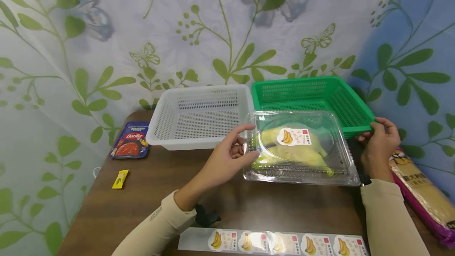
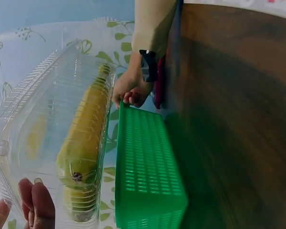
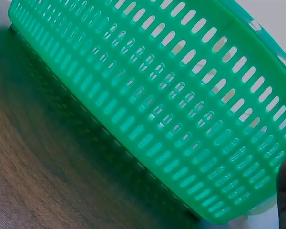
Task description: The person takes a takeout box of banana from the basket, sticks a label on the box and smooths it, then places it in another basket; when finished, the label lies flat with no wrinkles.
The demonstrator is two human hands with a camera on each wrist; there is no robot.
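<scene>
My left hand [image 1: 227, 155] holds a clear plastic clamshell box [image 1: 343, 165] by its left end, thumb on top and fingers at the side. Inside lie bananas [image 2: 83, 133], yellow with greenish ends. A banana-printed sticker [image 1: 293, 136] is on the lid. The box is raised and overlaps the front of a green plastic basket [image 1: 355, 106] in the head view. At that basket's front right corner, my right hand [image 1: 382, 141] grips the rim. In the right wrist view the slotted basket wall [image 3: 133, 95] fills most of the picture, with only a fingertip showing.
A white basket [image 1: 202, 143] stands left of the green one. Further left lie a blue Barilla pouch [image 1: 129, 140] and a small yellow packet [image 1: 120, 179]. A strip of banana stickers [image 1: 273, 242] lies at the front edge. A long noodle-like package [image 1: 423, 192] lies at right.
</scene>
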